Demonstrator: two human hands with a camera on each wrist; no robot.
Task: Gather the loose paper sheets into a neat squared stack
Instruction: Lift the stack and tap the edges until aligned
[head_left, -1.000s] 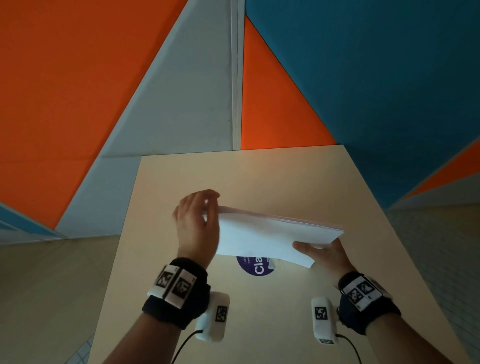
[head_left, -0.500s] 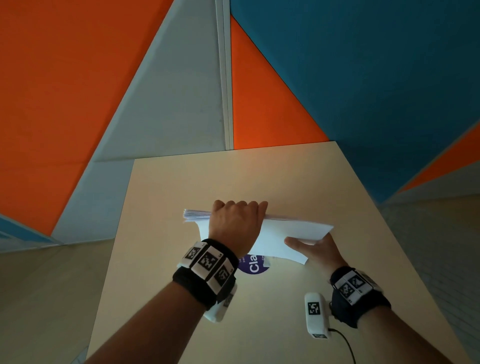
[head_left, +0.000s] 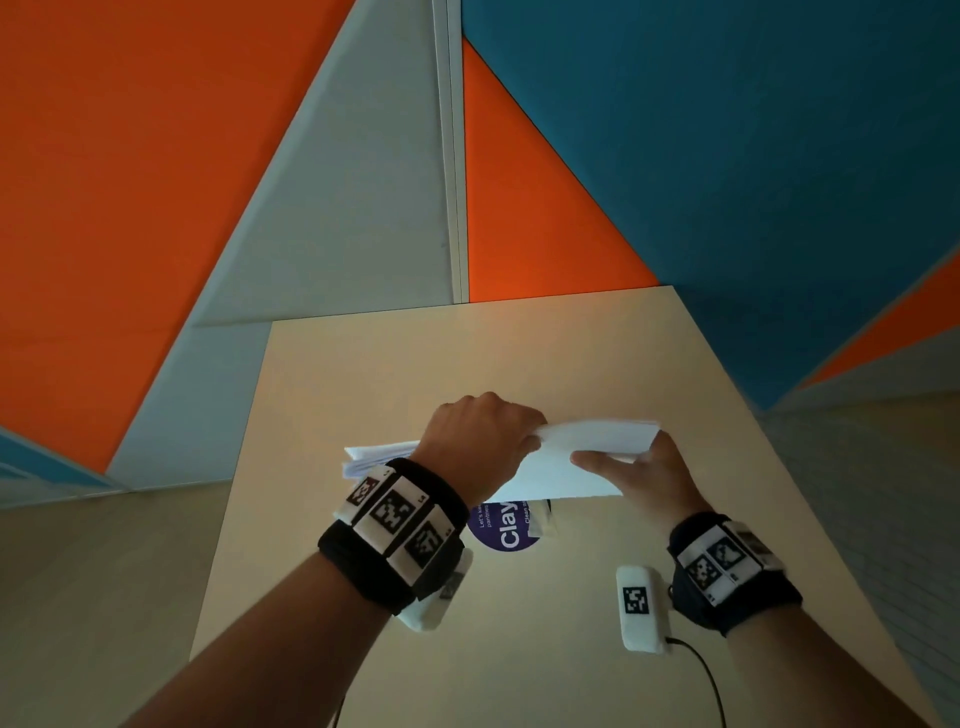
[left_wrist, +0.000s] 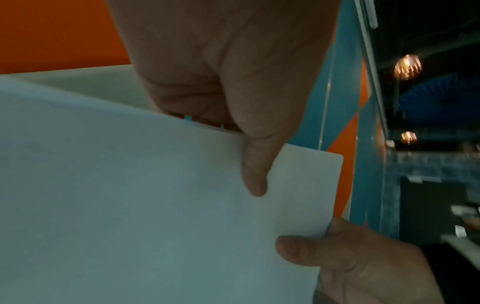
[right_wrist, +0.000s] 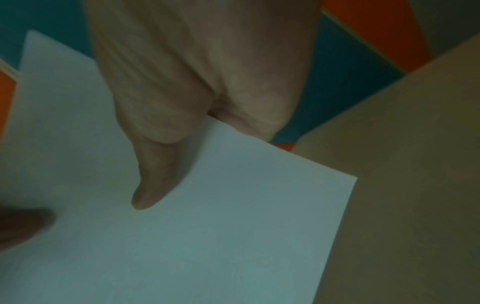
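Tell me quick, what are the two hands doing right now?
Left hand: closed, gripping the top edge of the paper stack.
Right hand: closed, pinching the stack's right end, thumb on top.

An office-like room: orange, blue and grey wall panels (head_left: 322, 208) rise behind a plain beige surface (head_left: 467, 364).

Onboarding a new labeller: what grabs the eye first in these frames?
A white paper stack held on edge above the beige table, mid-frame, left hand gripping its top, right hand pinching its right end. Behind, bold orange, grey and teal wall panels; under the paper, a purple round sticker.
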